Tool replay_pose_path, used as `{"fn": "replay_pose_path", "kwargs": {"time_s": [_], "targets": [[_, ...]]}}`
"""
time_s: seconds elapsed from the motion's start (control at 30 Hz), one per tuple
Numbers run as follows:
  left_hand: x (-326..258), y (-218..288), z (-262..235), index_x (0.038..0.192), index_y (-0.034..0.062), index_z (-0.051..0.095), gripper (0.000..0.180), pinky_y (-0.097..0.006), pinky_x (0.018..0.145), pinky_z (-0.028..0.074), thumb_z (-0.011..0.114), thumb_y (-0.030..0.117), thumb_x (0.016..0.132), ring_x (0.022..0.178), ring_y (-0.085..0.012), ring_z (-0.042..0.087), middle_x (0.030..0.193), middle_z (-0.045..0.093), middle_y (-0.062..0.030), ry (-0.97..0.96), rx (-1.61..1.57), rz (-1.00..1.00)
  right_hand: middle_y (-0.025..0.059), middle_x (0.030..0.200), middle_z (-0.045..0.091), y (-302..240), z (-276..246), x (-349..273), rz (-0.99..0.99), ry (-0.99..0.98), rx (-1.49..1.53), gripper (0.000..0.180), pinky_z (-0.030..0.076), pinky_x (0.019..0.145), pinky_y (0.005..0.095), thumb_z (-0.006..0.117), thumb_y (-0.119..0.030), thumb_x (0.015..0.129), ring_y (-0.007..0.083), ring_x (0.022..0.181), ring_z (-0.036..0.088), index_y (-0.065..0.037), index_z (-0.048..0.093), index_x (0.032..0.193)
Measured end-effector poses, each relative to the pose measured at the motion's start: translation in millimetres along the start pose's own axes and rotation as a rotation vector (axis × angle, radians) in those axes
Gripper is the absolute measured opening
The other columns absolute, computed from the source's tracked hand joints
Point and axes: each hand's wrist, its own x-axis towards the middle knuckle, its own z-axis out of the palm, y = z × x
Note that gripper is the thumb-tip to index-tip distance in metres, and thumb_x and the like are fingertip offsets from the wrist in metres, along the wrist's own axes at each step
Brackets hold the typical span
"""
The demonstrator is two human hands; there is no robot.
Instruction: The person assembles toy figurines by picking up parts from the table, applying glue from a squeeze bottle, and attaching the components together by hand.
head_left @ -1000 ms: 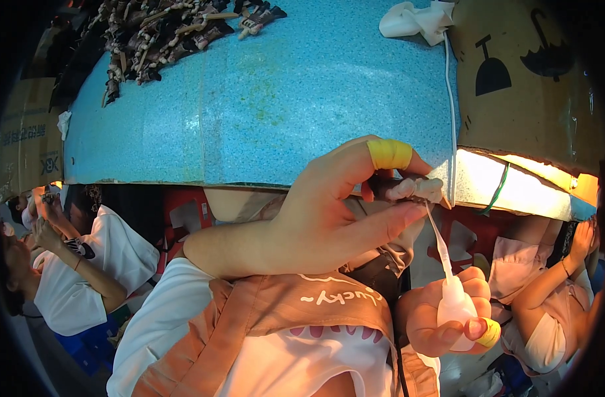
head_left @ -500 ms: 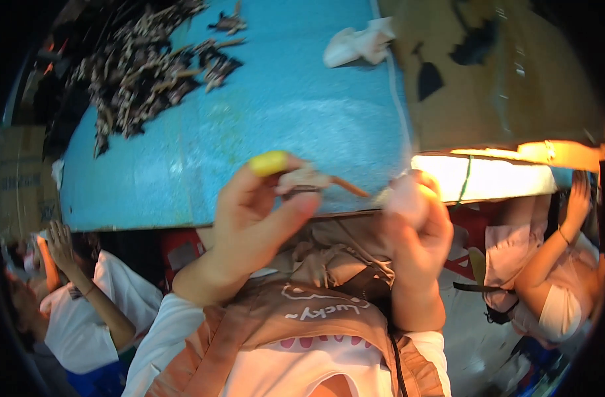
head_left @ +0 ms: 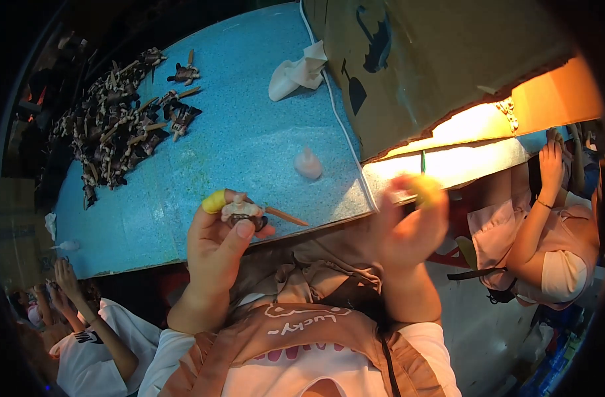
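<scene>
My left hand [head_left: 215,241] is closed on a small toy figurine [head_left: 239,209], pale on top and dark brown below, held at the table's front edge. A flat brown sword-like piece [head_left: 286,216] sticks out from it to the right. The index finger wears a yellow finger cover [head_left: 214,201]. My right hand [head_left: 413,228] is raised at the right, in front of the brightly lit opening. Motion smears its fingers, so I cannot tell whether they hold anything. A small pinkish squeeze bottle [head_left: 308,164] stands on the blue table [head_left: 230,145] between and beyond my hands.
A heap of similar figurines [head_left: 117,135] covers the table's far left. White crumpled tissue [head_left: 299,73] lies by a white cable [head_left: 340,112]. A cardboard box [head_left: 415,86] with a glowing opening stands at right. Other people [head_left: 94,344] work on both sides.
The pinkish bottle now stands on the table, out of my right hand. My left hand has drawn toward me and left with the figurine. The view has shifted.
</scene>
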Motion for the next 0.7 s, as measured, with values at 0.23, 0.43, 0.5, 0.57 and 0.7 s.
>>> {"fn": "replay_pose_path", "kwargs": {"time_s": [0.23, 0.43, 0.5, 0.57, 0.7], "targets": [[-6.2, -8.0, 19.2, 0.114, -0.0001, 0.045, 0.032, -0.034, 0.081, 0.05, 0.056, 0.004, 0.084, 0.095, -0.0168, 0.054, 0.102, 0.054, -0.0098, -0.166, -0.088, -0.075, 0.0154, 0.072, 0.061, 111.9, -4.3, 54.9, -0.106, -0.425, -0.719, 0.013, 0.045, 0.064, 0.0401, 0.052, -0.007, 0.074, 0.0355, 0.066, 0.057, 0.001, 0.058, 0.082], [-10.5, -7.4, 18.6, 0.114, -0.0018, 0.045, 0.032, -0.034, 0.085, 0.047, 0.055, 0.004, 0.084, 0.1, -0.0167, 0.052, 0.103, 0.054, -0.0088, -0.167, -0.052, -0.139, 0.0058, 0.065, 0.056, 92.8, -14.7, 45.3, 0.478, -0.278, -0.157, 0.013, 0.04, 0.051, 0.0277, 0.058, -0.015, 0.082, 0.0161, 0.057, 0.054, -0.006, 0.057, 0.091], [-14.2, -5.8, 25.7, 0.115, -0.0013, 0.045, 0.034, -0.03, 0.084, 0.046, 0.056, 0.003, 0.084, 0.1, -0.0155, 0.052, 0.103, 0.055, -0.0069, -0.142, -0.045, -0.199, 0.005, 0.072, 0.056, 71.6, -21.4, 28.4, 0.561, -0.104, 0.367, 0.012, 0.039, 0.053, 0.0232, 0.058, -0.007, 0.081, 0.0104, 0.063, 0.052, -0.002, 0.055, 0.092], [-14.4, -1.4, 35.3, 0.113, -0.0025, 0.047, 0.032, -0.03, 0.084, 0.045, 0.057, 0.003, 0.083, 0.096, -0.0152, 0.053, 0.099, 0.055, -0.0074, -0.185, -0.002, -0.203, 0.0073, 0.082, 0.057, 35.2, -33.7, 11.6, 0.632, -0.087, 0.677, 0.014, 0.042, 0.058, 0.0225, 0.057, -0.004, 0.082, 0.0103, 0.069, 0.052, 0.001, 0.053, 0.095], [0.2, -8.2, 38.0, 0.106, -0.0038, 0.054, 0.031, -0.025, 0.077, 0.043, 0.062, 0.001, 0.077, 0.086, -0.0134, 0.055, 0.088, 0.056, -0.0066, -0.362, 0.311, -0.034, 0.0119, 0.092, 0.057, -28.4, -32.2, -4.1, 0.916, -0.102, 0.978, 0.02, 0.048, 0.072, 0.0275, 0.053, -0.002, 0.084, 0.0141, 0.075, 0.057, 0.004, 0.053, 0.103]]}}
